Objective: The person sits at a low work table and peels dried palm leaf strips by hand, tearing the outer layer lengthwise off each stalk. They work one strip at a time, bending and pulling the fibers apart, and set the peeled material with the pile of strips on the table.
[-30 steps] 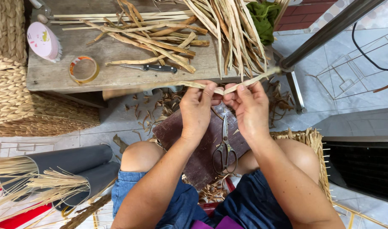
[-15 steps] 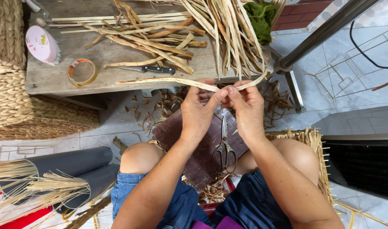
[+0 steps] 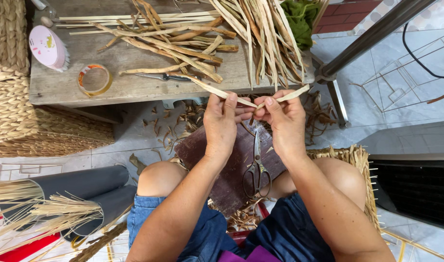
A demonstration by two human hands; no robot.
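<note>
Pinching a long dried leaf strip [image 3: 241, 98] near the middle of the frame, your left hand [image 3: 221, 122] and right hand [image 3: 284, 121] sit close together, fingers closed on it, thumbs on top. From your left hand the strip runs up and to the left toward the edge of the wooden tabletop [image 3: 134, 82]; from your right hand a shorter end sticks out up and to the right. Just below your hands, a pair of scissors [image 3: 256, 165] lies on a dark brown board [image 3: 222, 160] resting across your knees. On the tabletop in the upper part of the frame lie a heap of dried leaf strips [image 3: 251, 34], a roll of clear tape [image 3: 94, 79] toward the left, and a pink round brush [image 3: 49, 47] in the upper left. Woven baskets [image 3: 8, 92] stand along the left edge, and dark rolled tubes [image 3: 81, 189] holding pale straw lie at the lower left. Leaf scraps [image 3: 176, 126] litter the tiled floor under the tabletop.
</note>
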